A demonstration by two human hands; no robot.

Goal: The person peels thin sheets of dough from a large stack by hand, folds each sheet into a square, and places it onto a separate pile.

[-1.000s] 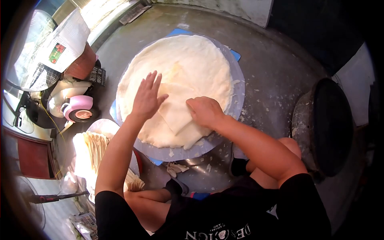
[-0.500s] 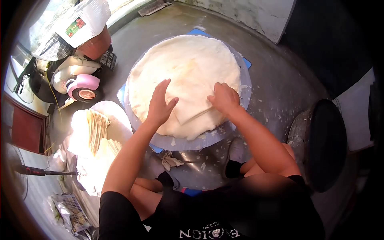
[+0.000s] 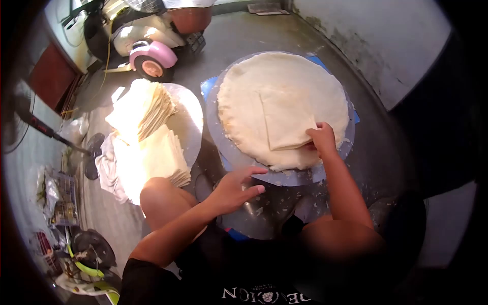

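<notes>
A large round of pale layered dough sheets (image 3: 249, 84) lies on a round grey-white board (image 3: 300, 179) in front of me. Cut into it is a roughly square stack of dough sheets (image 3: 287, 119), its edges showing on the left and front. My right hand (image 3: 324, 140) pinches the stack's near right corner, thumb on top and the other fingers partly hidden at its side. Off the board's front left edge hovers my left hand (image 3: 236, 190), holding nothing, with thumb and fingers apart.
To the left, two piles of cut sheets, a far pile (image 3: 145, 109) and a near pile (image 3: 165, 155), rest on another round board (image 3: 193, 109) with a crumpled cloth (image 3: 108, 170) beside it. A pink-fendered wheel (image 3: 152, 61) stands behind. Dough scraps dot the floor.
My left hand has left the dough and drawn back toward me. My right hand has gone from lying over the dough to pinching the stack's corner. The view has swung left.
</notes>
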